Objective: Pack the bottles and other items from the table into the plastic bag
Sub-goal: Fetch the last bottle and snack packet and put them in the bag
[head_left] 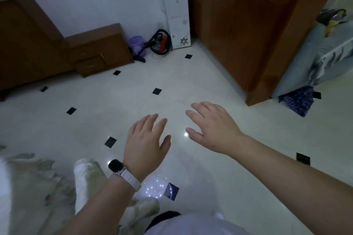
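Only the head view to go on: both hands are stretched out flat over the pale tiled floor [191, 74] in the lower middle of the frame, probably just held out in front with nothing to pack within reach, since no table, bottles or plastic bag show anywhere. The left hand [146, 145], with a watch [116, 166] on its wrist, has its fingers spread wide and grips nothing, and the right hand [214, 128] just beside it is equally splayed, empty, touching nothing I can see
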